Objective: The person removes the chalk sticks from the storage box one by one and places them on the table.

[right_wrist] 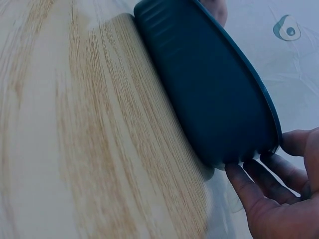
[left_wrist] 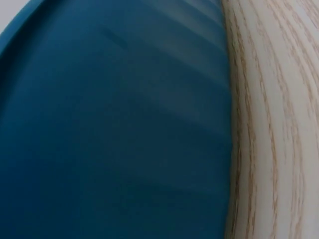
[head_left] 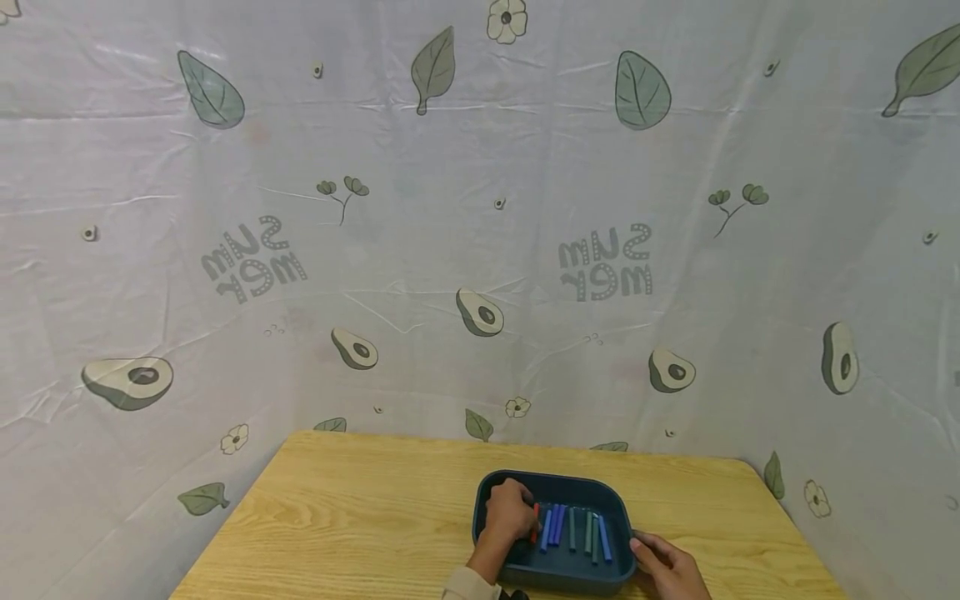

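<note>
A dark blue tray (head_left: 558,571) with rounded corners sits on the table, with several thin coloured sticks inside. My left hand (head_left: 508,510) reaches into its left part, fingers bent down beside a red stick (head_left: 536,523). The hand hides its own fingertips, so I cannot tell whether they grip the stick. To the right lie blue and purple sticks (head_left: 556,527), green sticks (head_left: 595,540) and another blue stick (head_left: 604,538). At the tray's right end my right hand (head_left: 670,567) holds it, thumb at the rim and fingertips (right_wrist: 244,181) against the outer wall.
The light wooden table (head_left: 337,517) spreads out on both sides of the tray. Behind it hangs a pale sheet (head_left: 420,250) printed with leaves and avocados. In the left wrist view the tray's outer wall (left_wrist: 124,124) fills most of the picture.
</note>
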A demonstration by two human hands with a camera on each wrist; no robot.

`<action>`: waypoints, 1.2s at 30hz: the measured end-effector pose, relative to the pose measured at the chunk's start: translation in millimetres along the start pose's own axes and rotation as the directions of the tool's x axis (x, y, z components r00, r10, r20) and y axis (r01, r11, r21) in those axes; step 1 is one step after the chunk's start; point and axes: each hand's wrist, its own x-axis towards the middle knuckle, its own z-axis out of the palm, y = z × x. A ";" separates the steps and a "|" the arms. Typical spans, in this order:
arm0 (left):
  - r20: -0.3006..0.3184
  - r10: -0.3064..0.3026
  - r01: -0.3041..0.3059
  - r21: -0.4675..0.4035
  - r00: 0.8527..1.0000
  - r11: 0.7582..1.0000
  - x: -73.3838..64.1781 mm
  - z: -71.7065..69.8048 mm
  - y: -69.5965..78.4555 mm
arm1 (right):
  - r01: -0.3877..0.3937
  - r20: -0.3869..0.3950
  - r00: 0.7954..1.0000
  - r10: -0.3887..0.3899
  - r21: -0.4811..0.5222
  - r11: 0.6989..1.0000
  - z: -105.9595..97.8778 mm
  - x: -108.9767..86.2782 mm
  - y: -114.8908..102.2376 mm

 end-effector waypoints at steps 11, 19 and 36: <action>0.012 0.006 -0.006 -0.033 1.000 0.999 -2.7 -5.0 -1.9 | -0.009 0.004 1.000 0.009 0.038 0.999 1.3 -0.7 2.2; 0.038 -0.004 0.009 -0.136 0.999 0.991 -5.0 -17.6 4.5 | -0.004 0.003 1.000 0.004 -0.001 1.000 -0.4 -0.9 1.8; 0.075 0.056 -0.022 -0.396 0.996 0.918 -7.4 -65.7 8.6 | 0.012 0.024 1.000 -0.011 -0.039 0.999 0.8 -1.6 -0.7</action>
